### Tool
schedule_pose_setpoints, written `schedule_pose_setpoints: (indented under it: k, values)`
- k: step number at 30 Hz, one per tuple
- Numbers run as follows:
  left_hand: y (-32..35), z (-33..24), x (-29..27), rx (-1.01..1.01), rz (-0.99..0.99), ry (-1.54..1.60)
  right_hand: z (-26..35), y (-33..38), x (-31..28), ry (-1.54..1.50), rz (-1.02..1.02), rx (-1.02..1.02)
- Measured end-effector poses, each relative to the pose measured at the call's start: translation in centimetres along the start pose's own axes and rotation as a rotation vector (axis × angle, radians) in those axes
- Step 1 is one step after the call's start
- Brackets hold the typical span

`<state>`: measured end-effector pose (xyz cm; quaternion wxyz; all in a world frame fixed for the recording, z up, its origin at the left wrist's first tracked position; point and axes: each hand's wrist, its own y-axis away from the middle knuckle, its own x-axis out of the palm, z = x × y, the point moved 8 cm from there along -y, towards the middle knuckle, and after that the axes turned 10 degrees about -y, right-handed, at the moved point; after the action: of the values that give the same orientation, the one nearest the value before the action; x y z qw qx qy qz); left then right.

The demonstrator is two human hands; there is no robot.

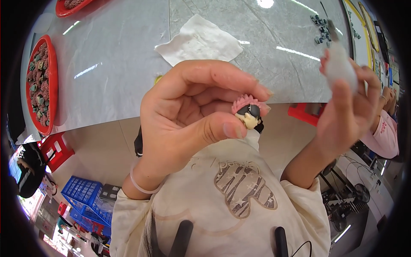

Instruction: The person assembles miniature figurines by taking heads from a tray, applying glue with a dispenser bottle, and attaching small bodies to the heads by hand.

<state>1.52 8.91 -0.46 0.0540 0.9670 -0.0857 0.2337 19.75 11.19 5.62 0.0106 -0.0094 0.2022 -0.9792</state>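
Observation:
Close in front of my chest, my left hand [165,113] pinches a small figurine head [249,115] between thumb and fingertips. It has spiky pink hair, a black patch across the front and a pale cream lower part. To the right, my right hand [344,113] is raised with its fingers around a whitish squeeze bottle [341,66]. The bottle's thin dark nozzle points up and away from me. Motion blurs both bottle and hand. Bottle and figurine head are well apart. Beyond the nozzle, several small dark blue-green pieces [319,28] lie on the table.
A crumpled white cloth [201,40] lies on the grey table [111,47]. At the left edge stands a red tray [54,81] of pink and green pieces. Red stools [60,150] and blue crates [83,190] are below. Another person's pink sleeve [383,137] shows at right.

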Motion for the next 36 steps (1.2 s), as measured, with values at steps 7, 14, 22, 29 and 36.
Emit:
schedule_pose_setpoints:
  k: [7, 14, 22, 29, 36]
  values:
    - [1.1, 0.2, -0.8, -0.048, -0.037, 0.078, -4.1, -0.6, 2.3, 0.329, 0.018, -0.028]
    - [1.2, -0.5, -1.5, 0.093, 0.0, -0.018, -0.9, 1.5, 5.3, 0.522, 0.102, -0.319]
    - [2.1, -1.1, -1.8, 0.101, -0.023, -0.062, -2.9, 1.0, 10.7, 0.724, 0.402, -0.389]
    - [2.5, -0.5, -2.4, 0.049, -0.084, -0.009, -2.5, 0.2, 9.7, 0.572, 0.284, -0.288]
    - [2.4, 0.1, -2.4, -0.104, -0.139, 0.044, 2.2, 0.6, 8.1, 0.074, 0.327, -0.114]
